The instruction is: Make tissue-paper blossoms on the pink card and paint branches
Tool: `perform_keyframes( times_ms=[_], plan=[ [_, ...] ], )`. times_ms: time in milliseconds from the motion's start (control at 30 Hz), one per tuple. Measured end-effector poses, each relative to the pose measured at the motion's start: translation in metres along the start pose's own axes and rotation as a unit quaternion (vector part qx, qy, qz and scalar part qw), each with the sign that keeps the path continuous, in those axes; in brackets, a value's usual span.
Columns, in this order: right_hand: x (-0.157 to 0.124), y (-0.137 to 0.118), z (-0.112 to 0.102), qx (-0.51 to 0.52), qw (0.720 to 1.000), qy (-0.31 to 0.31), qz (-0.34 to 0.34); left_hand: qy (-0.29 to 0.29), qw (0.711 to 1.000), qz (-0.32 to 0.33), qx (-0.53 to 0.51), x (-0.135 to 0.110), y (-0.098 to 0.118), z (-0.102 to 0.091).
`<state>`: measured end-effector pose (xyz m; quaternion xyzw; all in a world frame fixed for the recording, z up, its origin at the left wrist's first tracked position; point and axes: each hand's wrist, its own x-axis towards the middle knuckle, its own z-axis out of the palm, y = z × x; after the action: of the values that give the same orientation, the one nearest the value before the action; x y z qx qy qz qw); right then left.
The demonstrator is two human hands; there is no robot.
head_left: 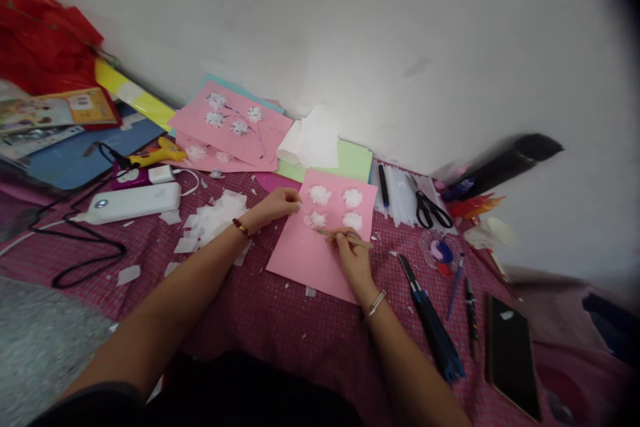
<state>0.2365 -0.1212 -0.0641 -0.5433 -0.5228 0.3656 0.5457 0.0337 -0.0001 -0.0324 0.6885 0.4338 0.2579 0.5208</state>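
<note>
A pink sheet of paper (310, 260) lies on the red checked cloth (280, 327), with several white fluffy flower shapes (320, 195) stuck on its upper half. My right hand (353, 253) rests on the sheet, fingers closed round a thin brush (334, 233) whose tip points left at the lower-left flower. My left hand (280, 203) sits at the sheet's upper-left edge, fingers curled in a pinch against the paper; what it pinches, if anything, is too small to make out.
White paper scraps (215, 217) lie left of the sheet. A glue gun (153, 155), a white power strip (133, 202) and black cable are further left. Finished pink sheets (233, 123) sit at the wall. Scissors (427, 203), pens, a paint palette (440, 253) and a phone (513, 353) lie right.
</note>
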Motion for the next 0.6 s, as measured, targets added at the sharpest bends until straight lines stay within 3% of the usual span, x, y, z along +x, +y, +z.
perform_keyframes(
  times_ms=[300,500,600],
  plan=[
    [0.004,-0.002,0.002,-0.003,1.0,0.025,0.0,-0.015,0.999,0.008,-0.047,0.002,-0.012,0.001],
    [0.005,-0.003,0.002,-0.009,1.0,0.027,-0.005,-0.014,0.999,-0.005,-0.043,0.001,-0.01,0.001],
    [0.005,-0.003,0.003,-0.009,0.999,0.03,-0.007,-0.042,0.999,0.01,-0.019,-0.001,-0.006,0.002]
  ],
)
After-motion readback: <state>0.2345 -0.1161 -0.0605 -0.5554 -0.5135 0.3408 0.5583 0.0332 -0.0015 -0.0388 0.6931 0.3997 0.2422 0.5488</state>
